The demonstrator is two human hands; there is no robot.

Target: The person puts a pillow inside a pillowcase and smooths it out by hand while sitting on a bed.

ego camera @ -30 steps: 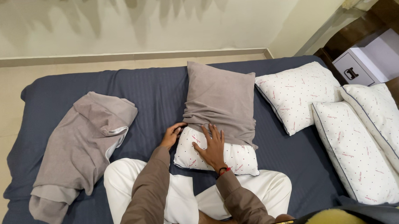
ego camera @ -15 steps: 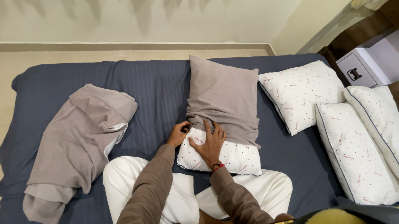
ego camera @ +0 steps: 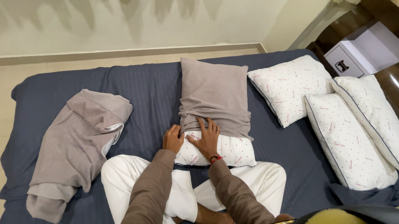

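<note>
A white dotted pillow (ego camera: 230,152) lies in front of my crossed legs. A grey pillowcase (ego camera: 214,93) covers its far two thirds, bunched where it ends. My left hand (ego camera: 173,138) is curled at the pillow's left edge, gripping the hem of the grey pillowcase. Beside it, my right hand (ego camera: 206,139) lies flat on the white pillow with fingers spread and its fingertips on the bunched hem.
The dark blue bedsheet (ego camera: 149,89) covers the mattress. A second grey cover with a pillow partly inside (ego camera: 75,144) lies crumpled at the left. Three bare white dotted pillows (ego camera: 288,88) (ego camera: 344,139) (ego camera: 374,115) are at the right. A white box (ego camera: 345,61) stands past the bed's corner.
My left hand has closed on the pillowcase hem at the pillow's left edge. My right hand slid a little further up, onto the bunched hem. The view shifted slightly.
</note>
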